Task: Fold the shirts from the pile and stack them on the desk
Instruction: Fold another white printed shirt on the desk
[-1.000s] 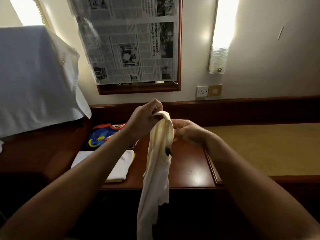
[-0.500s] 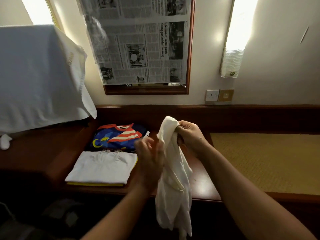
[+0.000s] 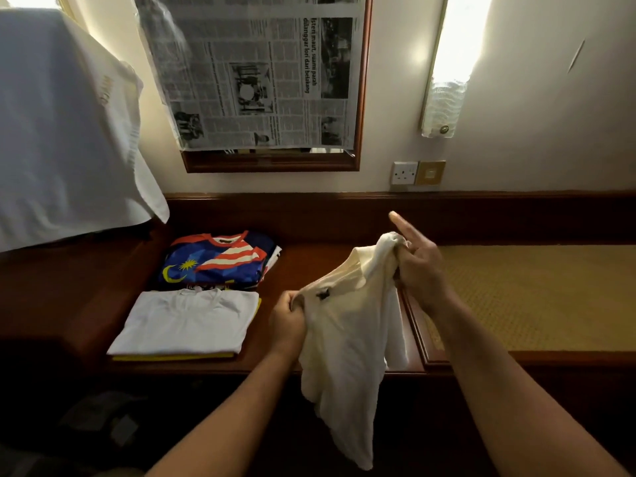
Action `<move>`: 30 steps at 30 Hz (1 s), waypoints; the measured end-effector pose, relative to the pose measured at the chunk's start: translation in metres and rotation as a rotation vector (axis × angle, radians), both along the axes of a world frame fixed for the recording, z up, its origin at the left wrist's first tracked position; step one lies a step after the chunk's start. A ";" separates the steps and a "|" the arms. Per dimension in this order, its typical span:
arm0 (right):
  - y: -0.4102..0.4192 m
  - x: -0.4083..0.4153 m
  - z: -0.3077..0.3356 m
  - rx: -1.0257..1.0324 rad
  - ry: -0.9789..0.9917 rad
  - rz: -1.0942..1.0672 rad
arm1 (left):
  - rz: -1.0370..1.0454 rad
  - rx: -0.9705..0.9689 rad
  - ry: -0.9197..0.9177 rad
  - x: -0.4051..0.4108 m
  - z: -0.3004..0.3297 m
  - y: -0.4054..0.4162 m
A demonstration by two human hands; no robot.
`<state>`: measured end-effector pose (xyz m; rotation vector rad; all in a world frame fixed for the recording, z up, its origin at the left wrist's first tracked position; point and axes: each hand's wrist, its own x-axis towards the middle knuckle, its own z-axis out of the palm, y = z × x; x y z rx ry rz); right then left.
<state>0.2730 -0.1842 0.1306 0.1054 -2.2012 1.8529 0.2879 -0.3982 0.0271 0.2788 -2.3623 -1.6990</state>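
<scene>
Both hands hold a cream shirt (image 3: 347, 339) up in front of the worktop (image 3: 309, 263), above its front edge. The left hand (image 3: 287, 321) pinches the fabric near the collar, fingers curled tight around a bunched fold just beside a small dark tag. The right hand (image 3: 418, 266) sits higher and further back, its grip closed on the other shoulder of the shirt with the lower fingers and thumb, while the index finger sticks out straight, pointing up and away. The shirt hangs slack between the two hands and trails down past the worktop's front edge, its hem loose in the dark space below.

On the worktop to the left lie two folded stacks, touching each other: a white shirt (image 3: 187, 321) on top of a yellow one (image 3: 172, 357) near the front edge, and behind it a blue shirt with a flag print (image 3: 213, 261) close to the back rail. The bare dark wood between the stacks and the raised woven panel (image 3: 533, 297) on the right lies partly behind the hanging shirt. A white cloth (image 3: 65, 125) drapes over something at the far left, its lower edge overhanging the worktop. A newspaper (image 3: 258, 74) covers the framed mirror on the wall.
</scene>
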 end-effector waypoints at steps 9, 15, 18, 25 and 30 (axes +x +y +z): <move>0.041 0.013 -0.016 0.562 -0.133 0.034 | -0.180 -0.404 0.309 -0.032 0.061 -0.064; 0.040 0.015 -0.010 0.489 -0.076 0.082 | -0.184 -0.301 0.245 -0.042 0.082 -0.083; 0.033 0.017 -0.007 0.192 -0.032 0.031 | -0.171 -0.232 0.222 -0.043 0.088 -0.086; 0.002 0.019 0.009 0.259 0.043 0.036 | -0.303 -0.351 0.215 -0.044 0.099 -0.094; 0.014 0.018 0.022 0.357 -0.108 0.224 | -0.420 -0.643 0.150 -0.046 0.107 -0.101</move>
